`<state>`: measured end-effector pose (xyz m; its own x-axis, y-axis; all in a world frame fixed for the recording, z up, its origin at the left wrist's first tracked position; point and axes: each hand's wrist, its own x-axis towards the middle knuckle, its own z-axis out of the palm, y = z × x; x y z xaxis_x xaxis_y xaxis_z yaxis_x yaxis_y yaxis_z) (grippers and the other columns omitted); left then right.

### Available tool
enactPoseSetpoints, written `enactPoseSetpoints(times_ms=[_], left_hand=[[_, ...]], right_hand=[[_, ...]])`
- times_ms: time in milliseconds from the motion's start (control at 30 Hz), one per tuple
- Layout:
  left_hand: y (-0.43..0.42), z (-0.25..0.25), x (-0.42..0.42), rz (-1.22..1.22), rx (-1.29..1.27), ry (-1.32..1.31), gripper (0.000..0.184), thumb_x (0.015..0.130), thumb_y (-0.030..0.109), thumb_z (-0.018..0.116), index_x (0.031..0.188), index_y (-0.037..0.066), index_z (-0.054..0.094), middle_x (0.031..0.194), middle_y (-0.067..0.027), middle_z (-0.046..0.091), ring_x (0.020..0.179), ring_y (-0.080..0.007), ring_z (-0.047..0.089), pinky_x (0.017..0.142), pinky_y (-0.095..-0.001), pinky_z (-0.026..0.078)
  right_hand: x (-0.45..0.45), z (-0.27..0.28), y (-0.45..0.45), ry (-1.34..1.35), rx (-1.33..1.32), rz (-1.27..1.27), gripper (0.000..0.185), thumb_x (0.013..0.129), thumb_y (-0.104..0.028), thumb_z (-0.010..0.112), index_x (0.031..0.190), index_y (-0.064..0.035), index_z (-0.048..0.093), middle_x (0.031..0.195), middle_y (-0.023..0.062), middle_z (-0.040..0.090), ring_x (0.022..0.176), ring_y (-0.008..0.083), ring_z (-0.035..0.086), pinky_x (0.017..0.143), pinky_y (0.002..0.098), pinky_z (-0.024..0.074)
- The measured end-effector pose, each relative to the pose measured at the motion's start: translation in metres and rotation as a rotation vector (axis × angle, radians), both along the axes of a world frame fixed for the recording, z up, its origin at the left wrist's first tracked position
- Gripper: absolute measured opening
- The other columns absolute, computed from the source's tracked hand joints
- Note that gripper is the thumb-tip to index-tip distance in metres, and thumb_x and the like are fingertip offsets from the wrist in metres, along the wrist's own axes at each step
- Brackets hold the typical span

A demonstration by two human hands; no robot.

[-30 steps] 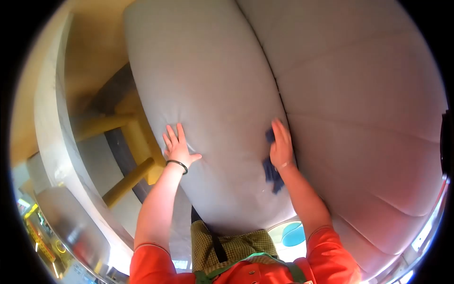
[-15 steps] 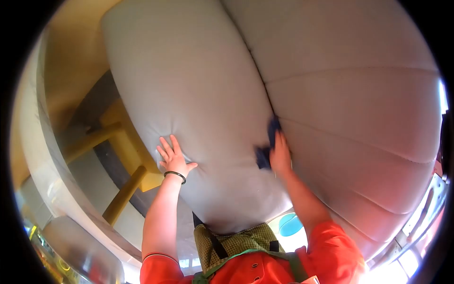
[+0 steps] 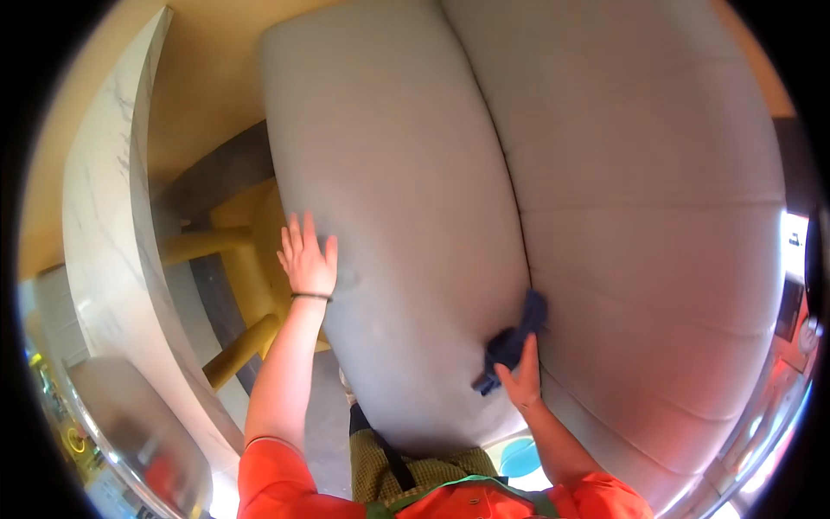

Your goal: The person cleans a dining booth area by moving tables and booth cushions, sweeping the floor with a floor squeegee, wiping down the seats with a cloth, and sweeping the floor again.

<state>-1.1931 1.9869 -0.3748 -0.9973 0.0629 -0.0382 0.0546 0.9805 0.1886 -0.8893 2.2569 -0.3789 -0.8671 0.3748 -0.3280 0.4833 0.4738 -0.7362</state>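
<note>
My left hand [image 3: 309, 259] is open, its fingers stretched out at the left edge of a grey padded bench seat [image 3: 398, 164]. A dark bracelet sits on that wrist. Against the seat's right side, my right hand [image 3: 522, 377] grips a bunched dark blue cloth [image 3: 507, 348]. One end of the cloth reaches into the seam where the seat meets the tall grey backrest [image 3: 640, 147]. The fingers are partly hidden by the cloth.
A marble-patterned tabletop [image 3: 108, 208] runs along the left, with a yellow wooden chair [image 3: 264, 259] beyond its edge. At the lower left stands another rounded grey seat back [image 3: 138, 432]. A teal round object [image 3: 520, 458] shows below the bench.
My right hand has drawn the cloth down along the seam, toward my body. My left hand has shifted from the seat's top to its left edge. The view has moved too.
</note>
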Motion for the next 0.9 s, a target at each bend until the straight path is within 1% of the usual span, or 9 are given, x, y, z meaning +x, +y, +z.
enactPoseSetpoints(times_ms=[67, 200, 300, 433, 500, 567, 633, 800, 900], left_hand=[[0.017, -0.022, -0.012, 0.116, -0.028, -0.029, 0.058, 0.076, 0.033, 0.046, 0.124, 0.009, 0.026, 0.131, -0.0156, 0.019, 0.117, -0.0346, 0.021, 0.091, -0.0502, 0.023], [0.021, -0.053, 0.010, 0.184, -0.049, 0.055, 0.058, 0.077, 0.031, 0.043, 0.127, 0.009, 0.022, 0.133, -0.0142, 0.014, 0.119, -0.0352, 0.016, 0.093, -0.0475, 0.018], [0.006, -0.049, 0.007, 0.152, 0.017, 0.174, 0.062, 0.074, 0.029, 0.044, 0.126, 0.005, 0.021, 0.132, -0.0179, 0.014, 0.118, -0.0355, 0.016, 0.094, -0.0478, 0.015], [-0.010, -0.077, 0.009, 0.118, 0.023, 0.164, 0.062, 0.074, 0.027, 0.044, 0.126, 0.002, 0.020, 0.131, -0.0207, 0.014, 0.117, -0.0377, 0.016, 0.093, -0.0486, 0.015], [-0.015, -0.086, 0.013, 0.101, 0.046, 0.153, 0.063, 0.073, 0.026, 0.044, 0.125, 0.001, 0.021, 0.130, -0.0216, 0.015, 0.117, -0.0396, 0.015, 0.093, -0.0490, 0.015], [0.007, -0.090, -0.008, 0.146, 0.015, 0.096, 0.063, 0.073, 0.027, 0.044, 0.125, 0.001, 0.021, 0.130, -0.0215, 0.015, 0.117, -0.0398, 0.016, 0.093, -0.0490, 0.015], [0.003, -0.086, -0.006, 0.133, 0.030, 0.139, 0.063, 0.072, 0.029, 0.045, 0.124, 0.001, 0.023, 0.130, -0.0215, 0.016, 0.117, -0.0401, 0.016, 0.092, -0.0492, 0.016], [0.010, -0.095, -0.022, 0.243, -0.096, -0.054, 0.064, 0.073, 0.032, 0.045, 0.125, 0.003, 0.023, 0.131, -0.0192, 0.015, 0.119, -0.0370, 0.015, 0.094, -0.0467, 0.016], [-0.003, -0.105, -0.008, 0.168, 0.027, 0.209, 0.059, 0.074, 0.032, 0.044, 0.124, 0.005, 0.027, 0.131, -0.0163, 0.018, 0.119, -0.0353, 0.017, 0.094, -0.0457, 0.016]], right_hand=[[-0.056, -0.020, -0.025, -0.177, 0.458, 0.250, 0.075, 0.068, -0.029, 0.058, 0.123, 0.0046, 0.019, 0.128, 0.0258, 0.014, 0.118, 0.0408, 0.014, 0.097, 0.0451, 0.0138], [-0.097, -0.021, -0.031, -0.095, 0.558, 0.159, 0.066, 0.071, -0.021, 0.053, 0.123, 0.0042, 0.020, 0.129, 0.0249, 0.014, 0.119, 0.0402, 0.014, 0.097, 0.0454, 0.0136], [-0.244, -0.029, -0.008, 0.116, 0.553, -0.099, 0.055, 0.076, -0.011, 0.044, 0.123, 0.0052, 0.020, 0.128, 0.0233, 0.019, 0.119, 0.0340, 0.018, 0.099, 0.0363, 0.0166], [-0.414, -0.059, 0.005, 0.009, 0.463, -0.420, 0.053, 0.074, -0.019, 0.042, 0.119, 0.0059, 0.028, 0.120, 0.0244, 0.032, 0.113, 0.0340, 0.029, 0.096, 0.0370, 0.0228], [-0.457, -0.074, -0.002, 0.384, 0.567, -0.145, 0.050, 0.072, -0.018, 0.045, 0.116, 0.0044, 0.034, 0.120, 0.0210, 0.034, 0.114, 0.0315, 0.030, 0.096, 0.0369, 0.0227], [-0.513, -0.084, -0.038, 0.469, 0.642, 0.300, 0.048, 0.070, -0.015, 0.048, 0.115, 0.0013, 0.038, 0.123, 0.0170, 0.034, 0.115, 0.0288, 0.030, 0.097, 0.0358, 0.0219], [-0.512, -0.072, -0.085, 0.482, 0.585, 0.432, 0.049, 0.070, -0.013, 0.050, 0.116, -0.0011, 0.038, 0.124, 0.0150, 0.033, 0.117, 0.0270, 0.028, 0.097, 0.0343, 0.0211], [-0.408, -0.085, -0.100, 0.471, 0.185, 0.954, 0.054, 0.060, -0.002, 0.054, 0.112, -0.0073, 0.043, 0.124, 0.0117, 0.035, 0.117, 0.0286, 0.029, 0.097, 0.0408, 0.0205], [-0.316, -0.069, -0.094, 0.394, 0.155, 1.044, 0.056, 0.058, 0.000, 0.056, 0.112, -0.0096, 0.044, 0.124, 0.0080, 0.035, 0.118, 0.0257, 0.027, 0.098, 0.0432, 0.0196]])
